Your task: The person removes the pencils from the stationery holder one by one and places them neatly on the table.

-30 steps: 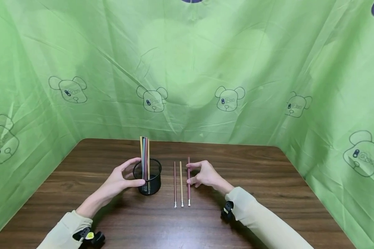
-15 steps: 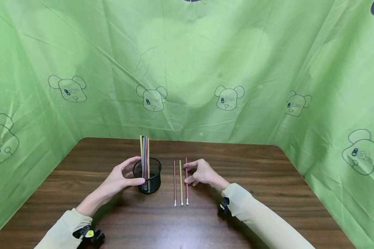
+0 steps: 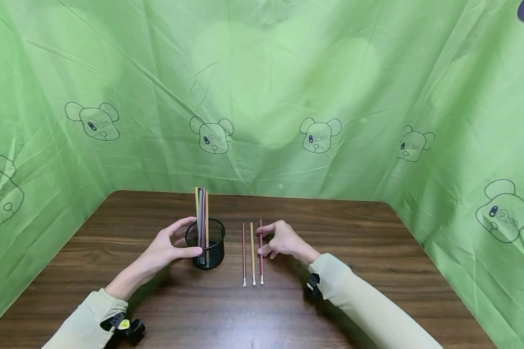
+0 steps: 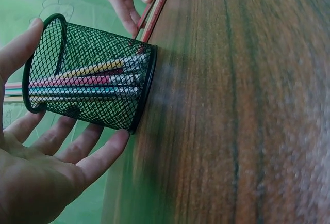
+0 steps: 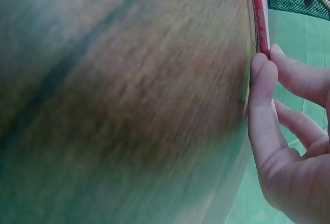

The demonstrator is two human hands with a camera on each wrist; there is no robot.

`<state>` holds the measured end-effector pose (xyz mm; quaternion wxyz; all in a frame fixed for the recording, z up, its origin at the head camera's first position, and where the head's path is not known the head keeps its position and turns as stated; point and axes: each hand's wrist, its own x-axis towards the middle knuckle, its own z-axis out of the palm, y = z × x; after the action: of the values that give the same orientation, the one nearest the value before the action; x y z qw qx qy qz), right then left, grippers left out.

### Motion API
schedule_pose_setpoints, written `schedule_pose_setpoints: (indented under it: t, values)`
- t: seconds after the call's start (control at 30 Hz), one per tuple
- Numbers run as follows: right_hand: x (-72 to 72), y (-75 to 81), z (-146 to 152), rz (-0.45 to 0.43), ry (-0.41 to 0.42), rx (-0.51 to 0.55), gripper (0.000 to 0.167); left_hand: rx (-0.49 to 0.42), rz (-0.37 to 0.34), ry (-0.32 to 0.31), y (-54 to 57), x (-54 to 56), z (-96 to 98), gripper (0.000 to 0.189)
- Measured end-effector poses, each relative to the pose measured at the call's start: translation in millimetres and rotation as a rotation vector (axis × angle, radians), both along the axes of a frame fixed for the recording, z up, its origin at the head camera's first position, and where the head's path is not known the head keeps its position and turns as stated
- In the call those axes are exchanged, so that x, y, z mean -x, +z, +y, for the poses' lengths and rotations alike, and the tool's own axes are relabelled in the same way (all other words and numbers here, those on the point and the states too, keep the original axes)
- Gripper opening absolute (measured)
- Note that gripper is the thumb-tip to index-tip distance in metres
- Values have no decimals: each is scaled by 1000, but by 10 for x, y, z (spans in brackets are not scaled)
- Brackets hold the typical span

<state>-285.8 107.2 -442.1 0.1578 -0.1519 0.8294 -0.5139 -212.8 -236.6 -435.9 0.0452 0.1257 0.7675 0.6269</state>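
My left hand (image 3: 163, 247) holds a black mesh pencil holder (image 3: 216, 254), thumb on one side and fingers on the other. Several coloured pencils (image 3: 202, 206) stand in it, leaning towards the left; through the mesh in the left wrist view their eraser ends rest at the bottom. To the right of the holder, three pencils lie side by side: a dark red one (image 3: 244, 257), a yellow one (image 3: 253, 257) and another red one (image 3: 261, 269). My right hand (image 3: 285, 240) pinches this rightmost red pencil, marked HB (image 5: 260, 15) in the right wrist view. All three erasers point towards me.
The brown wooden table (image 3: 353, 242) extends around both hands. Green cloth (image 3: 262, 97) with bear-face drawings hangs behind its far edge and along the sides. Each wrist bears a small black camera, such as the left one (image 3: 133, 329).
My right hand has shifted the rightmost red pencil slightly left, nearer to the yellow one. My left hand and the pencil holder stay where they were. The head view tilts a little.
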Motion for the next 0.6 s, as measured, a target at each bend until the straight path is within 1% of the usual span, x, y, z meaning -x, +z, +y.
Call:
schedule_pose_setpoints:
  t: [0.1,0.27,0.6]
  values:
    - [-6,6,20,9,4,-6,61,6,-5,0,6,8,12,81]
    - [-14,-3,16,-8,2,-15,61,6,-8,2,-11,-7,16,81]
    - [42,23,1,13,15,-42,61,11,8,3,6,24,-7,81]
